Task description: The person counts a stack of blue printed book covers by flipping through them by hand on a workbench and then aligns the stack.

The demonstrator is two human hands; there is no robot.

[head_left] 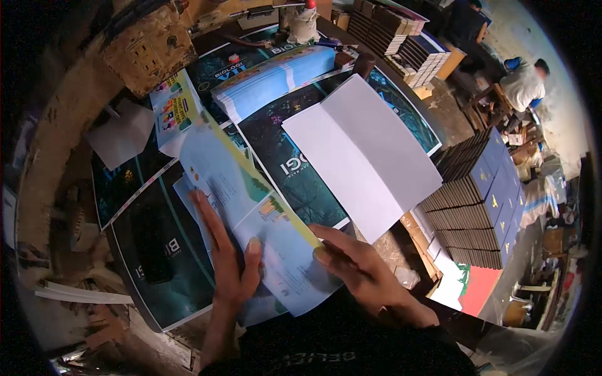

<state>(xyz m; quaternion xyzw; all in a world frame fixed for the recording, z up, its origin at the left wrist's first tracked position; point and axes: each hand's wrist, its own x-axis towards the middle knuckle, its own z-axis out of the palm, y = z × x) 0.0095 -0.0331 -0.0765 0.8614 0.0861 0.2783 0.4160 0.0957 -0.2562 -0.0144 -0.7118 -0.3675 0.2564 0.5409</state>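
Note:
A light-blue printed sheet point(251, 194) with green and yellow artwork lies curved in front of me, its near end close to my body. My left hand point(232, 263) rests along its left side, fingers stretched out and thumb apart on the paper. My right hand point(364, 269) pinches the sheet's right edge between thumb and fingers. More blue paper shows beneath its left edge. Just beyond my right hand lies a blank white folded sheet point(364, 156), opened out with a crease down the middle.
Dark printed poster sheets point(169, 238) cover the table. A long row of blue booklets point(276, 78) lies at the far side, near a whitish pouch point(302, 26). Blue-covered books point(476, 194) stand stacked at right; other stacks and a seated person point(527, 88) are farther back.

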